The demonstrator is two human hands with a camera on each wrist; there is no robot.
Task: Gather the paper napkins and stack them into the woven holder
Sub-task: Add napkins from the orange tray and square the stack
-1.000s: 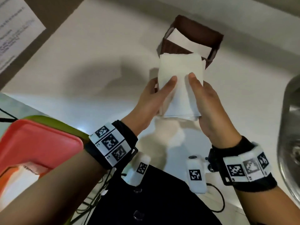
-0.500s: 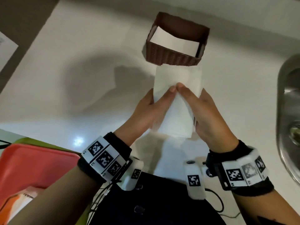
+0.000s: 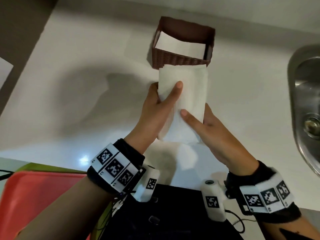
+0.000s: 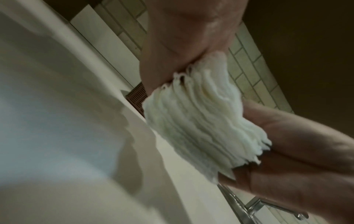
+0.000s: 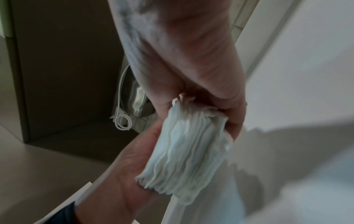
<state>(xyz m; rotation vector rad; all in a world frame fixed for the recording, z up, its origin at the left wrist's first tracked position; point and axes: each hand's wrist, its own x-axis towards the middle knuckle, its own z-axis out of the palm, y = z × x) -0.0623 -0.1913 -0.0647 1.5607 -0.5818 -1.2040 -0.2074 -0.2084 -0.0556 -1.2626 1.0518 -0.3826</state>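
Observation:
Both hands hold a thick stack of white paper napkins (image 3: pixel 188 90) above the white counter, just in front of the brown woven holder (image 3: pixel 180 59). My left hand (image 3: pixel 155 104) grips the stack's left edge, thumb on top. My right hand (image 3: pixel 206 125) grips the lower right edge, thumb across the top sheet. The layered edges of the napkin stack (image 4: pixel 203 121) show between the two palms in the left wrist view, and the stack (image 5: pixel 187 154) also shows in the right wrist view. Some white napkins (image 3: pixel 180 44) lie inside the holder.
A steel sink (image 3: pixel 306 108) sits at the right of the white counter (image 3: pixel 86 84). A red tray (image 3: pixel 38 196) over a green one lies at the lower left. A tiled wall and a tap (image 4: pixel 254 207) stand behind.
The thumbs, which met at the middle of the top napkin, have parted: the left one slid up, the right one down. The holder appears nearer the middle of the view.

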